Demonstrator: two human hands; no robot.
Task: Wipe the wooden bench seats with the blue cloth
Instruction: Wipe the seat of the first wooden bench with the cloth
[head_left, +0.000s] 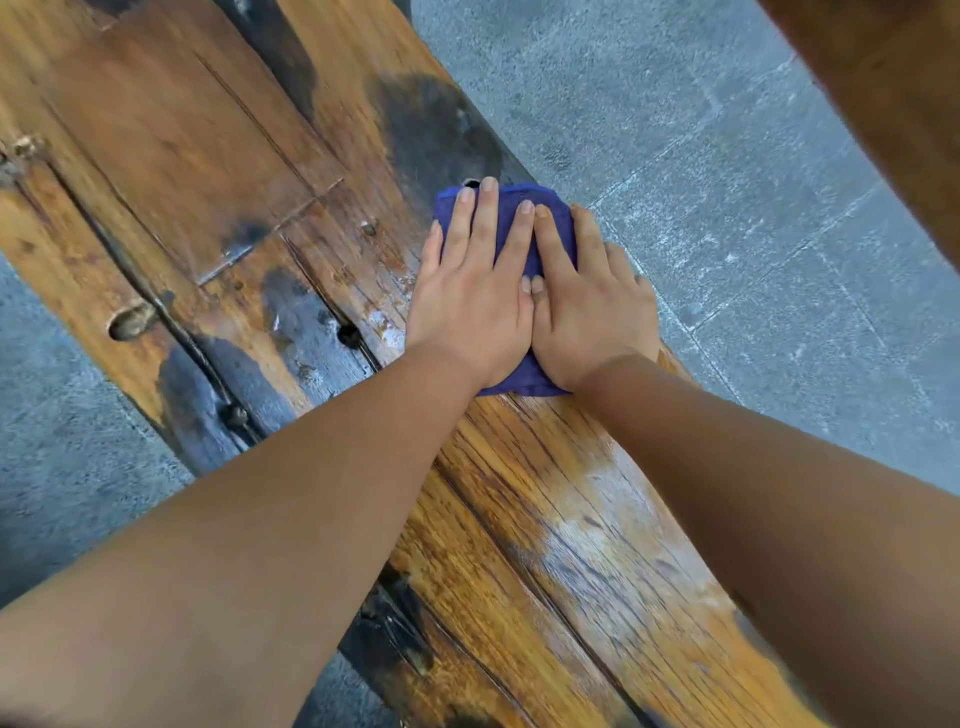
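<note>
A wooden bench seat (545, 493) of worn orange-brown planks with dark stains runs from the lower right up to the upper left. A folded blue cloth (511, 231) lies flat on it near the seat's right edge. My left hand (470, 296) and my right hand (592, 301) press side by side on the cloth, palms down, fingers stretched out and touching at the middle. Most of the cloth is hidden under the hands; only its far edge and a strip at the wrists show.
Grey stone paving (753, 197) lies right of the bench and also at the left (57, 457). A second, lower plank (104, 171) with cracks, knots and pegs adjoins the seat on the left. A brown blurred shape (904, 104) crosses the top right corner.
</note>
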